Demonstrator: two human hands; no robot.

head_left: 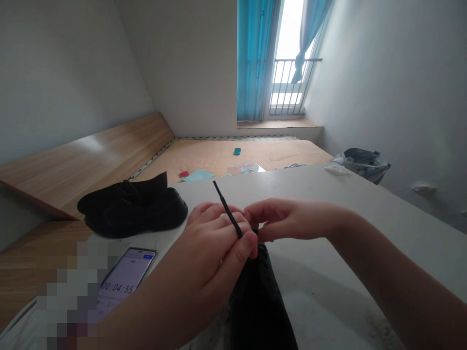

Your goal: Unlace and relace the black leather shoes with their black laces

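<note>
A black lace-up shoe [260, 301] stands on the white table in front of me, toe toward me. Over its upper end, my left hand [219, 238] pinches a black shoelace [228, 211] between thumb and forefinger, and the lace's tip sticks up to the left. My right hand [280, 218] meets it from the right, its thumb and fingers closed close to the shoe's lacing. What the right fingertips grip is hidden behind the left hand. The other black shoe [133, 209] lies at the left, apart from both hands.
A phone [126, 277] with a running timer lies left of my left forearm. Beyond the white table [365, 214] is a wooden board [211, 150] with small packets and a teal item [237, 151]. A bag-like bin [365, 163] stands at the right by the wall.
</note>
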